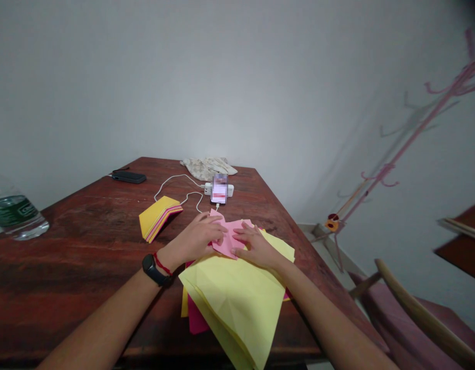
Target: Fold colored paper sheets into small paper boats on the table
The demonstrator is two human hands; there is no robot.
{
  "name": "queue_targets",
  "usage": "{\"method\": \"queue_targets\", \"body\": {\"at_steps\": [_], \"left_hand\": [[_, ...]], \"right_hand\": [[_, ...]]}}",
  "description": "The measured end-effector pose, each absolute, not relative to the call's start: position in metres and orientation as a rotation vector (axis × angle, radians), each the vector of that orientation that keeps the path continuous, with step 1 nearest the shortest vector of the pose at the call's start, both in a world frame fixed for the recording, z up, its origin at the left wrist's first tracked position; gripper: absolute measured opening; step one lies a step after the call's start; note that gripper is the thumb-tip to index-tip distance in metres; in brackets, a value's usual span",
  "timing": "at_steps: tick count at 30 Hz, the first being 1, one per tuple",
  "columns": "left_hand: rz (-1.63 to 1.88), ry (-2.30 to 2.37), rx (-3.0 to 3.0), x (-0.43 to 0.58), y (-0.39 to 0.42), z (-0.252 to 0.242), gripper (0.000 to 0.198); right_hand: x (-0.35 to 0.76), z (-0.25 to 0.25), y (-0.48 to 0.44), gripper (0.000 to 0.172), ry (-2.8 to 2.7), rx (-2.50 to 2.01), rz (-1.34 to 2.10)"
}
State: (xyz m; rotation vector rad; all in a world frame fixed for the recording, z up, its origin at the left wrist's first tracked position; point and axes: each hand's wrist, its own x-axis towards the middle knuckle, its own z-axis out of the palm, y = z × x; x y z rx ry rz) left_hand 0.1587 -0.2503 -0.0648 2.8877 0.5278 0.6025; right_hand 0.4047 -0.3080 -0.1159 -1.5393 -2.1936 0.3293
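Observation:
A sheet of pink folded paper [230, 237] lies under both hands, creased near its middle, with a corner standing up at the far left. My left hand [201, 237] grips its left side with curled fingers; that wrist wears a black band and a red cord. Resting on the paper's right half, my right hand [257, 246] has its fingers spread and its thumb apart. Beneath the pink piece are large pale yellow sheets [237, 303], hanging over the table's near edge. Magenta paper [197, 316] and darker yellow paper show under them.
On the wooden table [87, 246], a stack of folded yellow and pink papers [158, 216] sits left. A phone [219, 191] leans on a white power bank with cables. Behind are a cloth [206, 167] and black device [128, 177]. A water bottle [17, 210] stands far left, a chair [415, 308] right.

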Motion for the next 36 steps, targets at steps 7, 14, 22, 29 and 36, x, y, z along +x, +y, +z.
{"method": "queue_targets", "body": {"at_steps": [7,14,22,29,36], "left_hand": [[0.453,0.628,2.6,0.166,-0.255,-0.08,0.017],[0.628,0.985,2.383,0.172,-0.252,-0.098,0.044],[0.573,1.148,2.625,0.175,-0.252,-0.115,0.04],[0.548,0.963,2.626,0.174,-0.252,-0.108,0.051],[0.553,0.827,2.745,0.173,-0.25,-0.105,0.051]], "right_hand": [[0.405,-0.125,-0.309,0.057,-2.184,-1.526,0.388],[0.4,-0.122,-0.308,0.04,-2.057,-1.451,0.579],[0.399,-0.12,-0.308,0.038,-2.021,-1.472,0.498],[0.402,-0.109,-0.309,0.026,-2.167,-1.46,0.413],[0.399,-0.112,-0.314,0.073,-2.144,-1.476,0.322]]}}
